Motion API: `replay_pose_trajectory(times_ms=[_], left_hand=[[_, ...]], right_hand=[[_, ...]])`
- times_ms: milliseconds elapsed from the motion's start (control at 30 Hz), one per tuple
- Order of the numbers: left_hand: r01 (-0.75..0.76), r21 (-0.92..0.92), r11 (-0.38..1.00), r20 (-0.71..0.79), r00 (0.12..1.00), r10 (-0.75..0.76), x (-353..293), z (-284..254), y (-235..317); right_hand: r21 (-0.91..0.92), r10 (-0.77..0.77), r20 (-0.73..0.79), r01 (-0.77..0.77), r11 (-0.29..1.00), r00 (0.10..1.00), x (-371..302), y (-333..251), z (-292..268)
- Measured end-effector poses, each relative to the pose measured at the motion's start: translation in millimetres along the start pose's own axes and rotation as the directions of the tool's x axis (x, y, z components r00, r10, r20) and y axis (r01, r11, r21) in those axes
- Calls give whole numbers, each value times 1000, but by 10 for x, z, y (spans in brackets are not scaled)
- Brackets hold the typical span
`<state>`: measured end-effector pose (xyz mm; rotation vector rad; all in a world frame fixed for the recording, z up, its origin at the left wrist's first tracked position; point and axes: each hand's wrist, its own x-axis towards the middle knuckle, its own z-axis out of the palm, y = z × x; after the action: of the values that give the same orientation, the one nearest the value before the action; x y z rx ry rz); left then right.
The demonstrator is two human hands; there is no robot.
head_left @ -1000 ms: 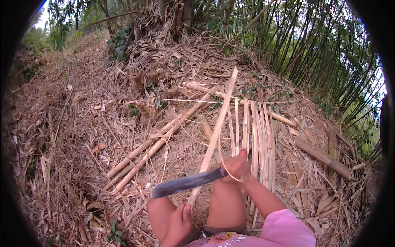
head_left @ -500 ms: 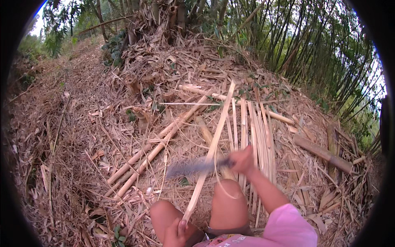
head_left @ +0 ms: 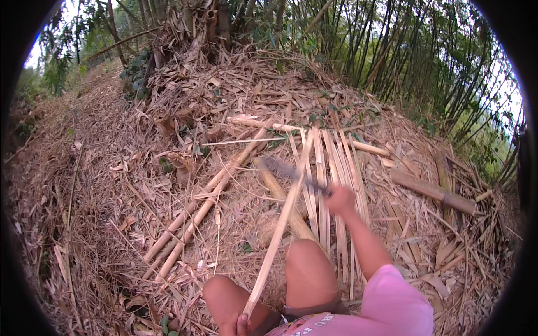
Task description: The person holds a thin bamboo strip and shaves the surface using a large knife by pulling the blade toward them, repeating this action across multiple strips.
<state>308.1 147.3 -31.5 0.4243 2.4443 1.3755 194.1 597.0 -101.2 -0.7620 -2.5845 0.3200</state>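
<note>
My left hand [head_left: 242, 325], low in the view by my left knee, is closed around the near end of a long pale bamboo strip [head_left: 279, 232]. The strip slants away from me, up and to the right, between my knees. My right hand [head_left: 340, 200] grips the handle of a machete [head_left: 284, 169]. Its dark blade, blurred by motion, points left and crosses the strip's far half; whether it touches cannot be told. Beneath and to the right lie several split bamboo strips [head_left: 341, 246], roughly side by side, their far ends near a crosswise pole [head_left: 367, 148].
Bamboo poles [head_left: 188, 232] lie slantwise at left. A thicker yellowish pole [head_left: 301, 225] runs under the held strip. A thick brown bamboo piece [head_left: 431, 190] rests at right. Dry leaves and shavings cover the sloping ground, with stumps [head_left: 182, 168] and bamboo stems [head_left: 386, 61] behind.
My right hand and the machete have moved up and away from me along the strip. The strip's far end sits slightly lower and further left. The whole view has shifted a little.
</note>
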Motion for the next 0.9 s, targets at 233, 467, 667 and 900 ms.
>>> replay_pose_trajectory(times_ms=[233, 467, 667, 900], left_hand=[[109, -125, 986, 7, 994, -108, 45, 51, 30], [212, -141, 967, 1, 977, -214, -151, -10, -67], [327, -139, 935, -39, 941, -335, -200, -54, 197], [308, -209, 928, 30, 951, -309, -118, 8, -189]], right_hand=[[155, -88, 100, 72, 985, 991, -363, -466, 95], [150, -364, -129, 381, 912, 922, -11, -144, 149], [188, 139, 233, -185, 965, 962, 59, -458, -93], [89, -707, -140, 720, 688, 693, -134, -538, 127]])
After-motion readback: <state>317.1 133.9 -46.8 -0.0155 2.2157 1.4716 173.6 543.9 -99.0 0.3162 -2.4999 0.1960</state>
